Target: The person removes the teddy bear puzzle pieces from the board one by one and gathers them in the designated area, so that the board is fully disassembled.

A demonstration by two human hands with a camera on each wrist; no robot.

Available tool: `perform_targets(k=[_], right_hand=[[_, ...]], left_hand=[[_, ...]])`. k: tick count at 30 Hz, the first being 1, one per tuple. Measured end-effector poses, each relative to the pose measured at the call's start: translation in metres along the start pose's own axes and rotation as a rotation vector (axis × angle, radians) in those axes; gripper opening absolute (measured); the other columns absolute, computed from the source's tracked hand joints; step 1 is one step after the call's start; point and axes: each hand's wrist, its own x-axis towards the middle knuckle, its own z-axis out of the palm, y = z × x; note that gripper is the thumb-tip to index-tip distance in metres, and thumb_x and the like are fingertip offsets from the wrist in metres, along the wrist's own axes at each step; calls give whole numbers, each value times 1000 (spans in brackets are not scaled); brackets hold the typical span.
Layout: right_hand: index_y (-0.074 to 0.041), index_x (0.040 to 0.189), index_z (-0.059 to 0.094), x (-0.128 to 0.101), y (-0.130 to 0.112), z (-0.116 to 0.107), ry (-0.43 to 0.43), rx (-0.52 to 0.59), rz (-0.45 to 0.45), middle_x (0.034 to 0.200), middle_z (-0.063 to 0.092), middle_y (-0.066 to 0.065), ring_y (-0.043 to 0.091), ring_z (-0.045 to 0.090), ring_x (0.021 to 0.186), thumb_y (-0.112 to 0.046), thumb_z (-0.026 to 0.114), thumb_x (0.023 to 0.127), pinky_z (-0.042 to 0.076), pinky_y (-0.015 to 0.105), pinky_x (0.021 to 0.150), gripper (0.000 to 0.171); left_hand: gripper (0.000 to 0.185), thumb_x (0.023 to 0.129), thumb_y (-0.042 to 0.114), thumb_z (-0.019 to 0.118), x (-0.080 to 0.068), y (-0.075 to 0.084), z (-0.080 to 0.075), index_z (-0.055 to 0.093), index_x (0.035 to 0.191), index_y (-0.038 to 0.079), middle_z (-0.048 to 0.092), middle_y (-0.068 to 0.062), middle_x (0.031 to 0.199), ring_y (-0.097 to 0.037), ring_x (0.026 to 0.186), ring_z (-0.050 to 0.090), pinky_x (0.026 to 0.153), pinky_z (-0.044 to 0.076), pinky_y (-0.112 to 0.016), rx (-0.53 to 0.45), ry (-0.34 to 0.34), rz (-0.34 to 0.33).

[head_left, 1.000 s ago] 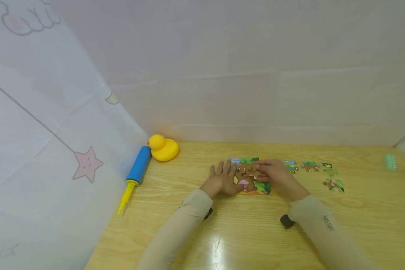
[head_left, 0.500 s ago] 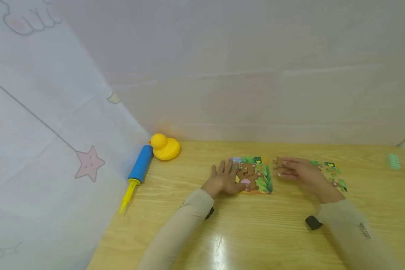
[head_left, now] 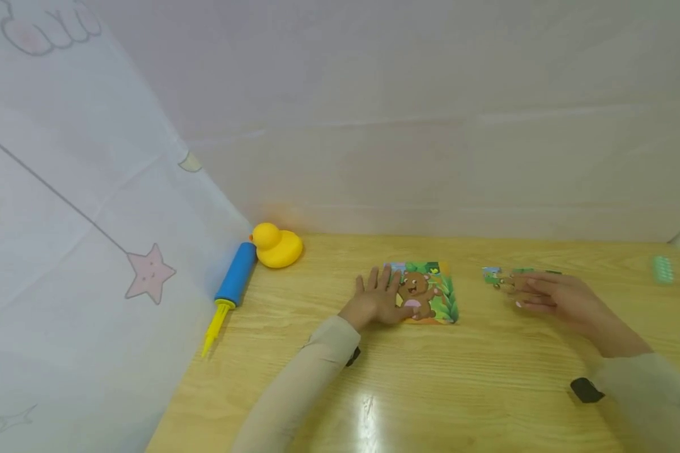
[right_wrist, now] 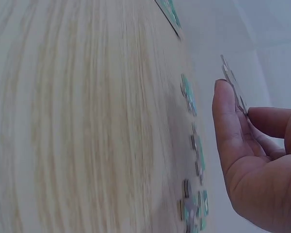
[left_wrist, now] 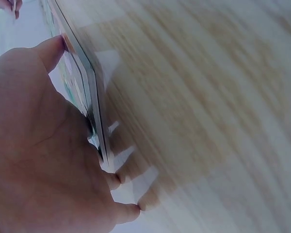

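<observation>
While one left hand [head_left: 376,302] presses the puzzle [head_left: 427,292] flat-fingered, the right hand [head_left: 549,296] pinches one piece [right_wrist: 233,81].

Bear puzzle [head_left: 425,293] flat on table; thin loose piece [right_wrist: 233,82] pinched, raised above table.

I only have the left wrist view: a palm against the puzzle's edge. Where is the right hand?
Observer: In the head view, the right hand is over the loose pieces, to the right of the puzzle and apart from it.
Operator: Holding anything?
Observer: Yes. The right wrist view shows a piece pinched between thumb and finger, off the table.
Operator: What's beyond the left hand?
Observer: A duck and a pump lie further left, apart from the left hand.
</observation>
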Motion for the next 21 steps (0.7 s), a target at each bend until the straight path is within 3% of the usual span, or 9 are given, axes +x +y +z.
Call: perform_targets(k=[3,6,11,17,21], right_hand=[[7,152,35,-5,3,-5,30,-54,34,110,73,-14,7,73,101,-18,47,109,60,32,90,51],[19,154,12,-8,5,-8,47,-73,48,110,72,-16,6,73,101,-19,48,109,60,33,90,69],[14,149,34,-15,8,-14,81,-88,52,108,71,-15,8,73,99,-15,49,108,61,33,88,52],[22,151,18,-18,11,-19,119,-317,95,113,62,-9,0,68,97,-16,37,111,60,31,89,58],[23,149,23,-19,11,-17,141,-405,113,115,64,3,3,71,93,-17,39,111,61,29,86,57]], left_hand=[[100,91,84,29,3,-1,2,-16,161,30,-28,2,167,-28,155,-24,124,-12,-61,-4,-31,-7],[100,91,83,32,6,-1,4,-17,160,30,-30,3,166,-28,154,-26,124,-13,-60,-19,-45,-6],[100,92,83,32,9,-3,5,-16,161,29,-29,1,167,-30,155,-25,124,-12,-61,-4,-24,-2],[100,91,85,26,8,-2,1,-17,160,29,-29,1,167,-30,155,-24,124,-10,-63,34,-18,-17],[101,90,86,26,8,-1,2,-17,161,28,-28,1,167,-30,156,-22,125,-9,-61,41,-18,-19]])
